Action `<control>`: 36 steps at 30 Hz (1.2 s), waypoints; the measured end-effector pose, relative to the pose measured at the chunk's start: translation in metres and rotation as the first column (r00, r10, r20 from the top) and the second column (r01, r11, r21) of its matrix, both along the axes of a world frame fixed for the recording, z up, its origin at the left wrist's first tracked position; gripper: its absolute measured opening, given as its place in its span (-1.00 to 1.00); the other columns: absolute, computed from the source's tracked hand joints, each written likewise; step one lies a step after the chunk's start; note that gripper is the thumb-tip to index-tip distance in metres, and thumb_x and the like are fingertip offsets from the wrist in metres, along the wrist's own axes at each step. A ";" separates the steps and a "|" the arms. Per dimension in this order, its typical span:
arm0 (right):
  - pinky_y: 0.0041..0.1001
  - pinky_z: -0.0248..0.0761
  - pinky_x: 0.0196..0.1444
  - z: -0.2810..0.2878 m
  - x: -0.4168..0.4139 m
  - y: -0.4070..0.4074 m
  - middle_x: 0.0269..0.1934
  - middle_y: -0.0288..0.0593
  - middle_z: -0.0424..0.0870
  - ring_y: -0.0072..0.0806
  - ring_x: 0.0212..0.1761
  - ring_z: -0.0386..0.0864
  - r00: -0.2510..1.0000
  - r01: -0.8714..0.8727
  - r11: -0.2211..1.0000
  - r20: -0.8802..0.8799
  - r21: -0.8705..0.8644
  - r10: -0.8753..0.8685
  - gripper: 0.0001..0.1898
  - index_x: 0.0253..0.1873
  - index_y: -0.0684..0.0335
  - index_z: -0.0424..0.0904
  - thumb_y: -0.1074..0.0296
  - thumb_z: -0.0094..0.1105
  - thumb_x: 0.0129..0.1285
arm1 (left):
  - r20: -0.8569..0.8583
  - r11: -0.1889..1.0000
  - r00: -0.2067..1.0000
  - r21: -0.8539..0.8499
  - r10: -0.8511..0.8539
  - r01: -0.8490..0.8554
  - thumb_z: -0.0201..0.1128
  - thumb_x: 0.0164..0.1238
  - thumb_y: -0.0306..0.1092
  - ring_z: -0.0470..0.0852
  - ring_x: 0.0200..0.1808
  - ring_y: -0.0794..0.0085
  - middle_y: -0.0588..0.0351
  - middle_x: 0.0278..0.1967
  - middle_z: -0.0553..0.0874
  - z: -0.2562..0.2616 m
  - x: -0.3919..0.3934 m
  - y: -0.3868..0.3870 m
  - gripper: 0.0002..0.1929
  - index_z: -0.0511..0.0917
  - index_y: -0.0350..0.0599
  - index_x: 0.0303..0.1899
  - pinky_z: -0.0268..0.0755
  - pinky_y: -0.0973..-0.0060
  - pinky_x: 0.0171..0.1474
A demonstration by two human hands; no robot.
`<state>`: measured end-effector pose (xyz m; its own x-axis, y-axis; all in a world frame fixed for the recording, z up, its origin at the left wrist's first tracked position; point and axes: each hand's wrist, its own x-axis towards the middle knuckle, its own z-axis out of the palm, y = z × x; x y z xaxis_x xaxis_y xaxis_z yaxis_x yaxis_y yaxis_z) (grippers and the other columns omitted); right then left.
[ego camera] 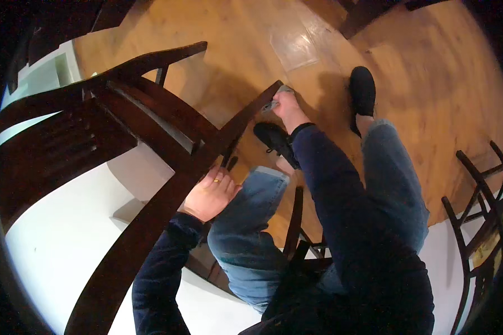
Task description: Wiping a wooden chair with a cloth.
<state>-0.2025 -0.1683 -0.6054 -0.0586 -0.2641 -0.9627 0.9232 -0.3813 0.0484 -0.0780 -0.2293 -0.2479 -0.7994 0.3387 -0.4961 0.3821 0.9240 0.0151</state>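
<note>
A dark wooden chair (184, 167) is tilted across the left half of the view, its long curved leg running diagonally up to the middle. At the upper end of that leg, my right hand (286, 104) pinches a thin grey cloth (284, 88) against the wood. Lower down, my left hand (213, 194), with a ring on one finger, curls at the chair's frame beside the leg. Its palm and the part under its fingers are hidden. My knees are on either side of my right forearm.
Wooden flooring (423, 92) spreads ahead, with a shiny clear patch (295, 48) on it. Another dark chair (482, 217) lies at the right edge. More dark legs (294, 222) show beneath me. Dark furniture (369, 19) stands at the top, and a white wall (58, 251) borders the left.
</note>
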 end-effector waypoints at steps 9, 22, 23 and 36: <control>-0.11 0.36 0.06 0.100 0.017 0.006 -0.15 -0.12 0.47 -0.12 -0.06 0.45 0.986 0.167 0.975 -0.003 -0.149 -0.169 -0.64 -0.11 0.25 0.40 0.75 -0.13 -0.04 | 0.004 0.998 1.000 -0.054 -0.029 0.030 0.09 0.31 -0.16 0.57 -0.07 0.34 0.13 -0.33 0.64 0.002 0.008 -0.002 -0.76 0.62 -0.07 -0.37 0.10 0.34 0.34; -0.27 0.30 -0.37 0.238 0.015 0.008 -0.37 -0.25 0.34 -0.33 -0.36 0.34 0.991 0.131 0.971 0.005 -0.200 -0.133 -0.78 -0.34 0.17 0.29 0.69 -0.04 -0.04 | -0.068 0.999 0.997 -0.039 -0.027 0.024 0.13 0.30 -0.15 0.56 -0.11 0.24 0.08 -0.36 0.61 -0.005 0.016 -0.007 -0.73 0.59 -0.19 -0.35 0.16 0.33 0.28; -0.26 0.31 -0.36 0.246 0.015 0.008 -0.38 -0.25 0.34 -0.33 -0.36 0.35 0.992 0.123 0.976 0.028 -0.181 -0.120 -0.78 -0.33 0.17 0.30 0.70 -0.04 -0.04 | -0.062 0.999 0.998 -0.042 -0.023 0.020 0.13 0.30 -0.15 0.56 -0.11 0.25 0.08 -0.36 0.61 -0.004 0.017 -0.007 -0.72 0.59 -0.19 -0.34 0.16 0.33 0.28; 0.07 0.35 0.05 0.080 0.012 -0.006 -0.24 -0.01 0.47 -0.05 -0.12 0.47 0.987 0.116 0.978 0.134 -0.175 -0.093 -0.79 -0.29 0.34 0.39 0.72 -0.19 -0.02 | 0.055 0.999 0.998 -0.030 -0.034 0.036 0.08 0.33 -0.14 0.56 -0.10 0.28 0.10 -0.36 0.61 0.006 0.005 -0.001 -0.72 0.59 -0.17 -0.32 0.13 0.31 0.30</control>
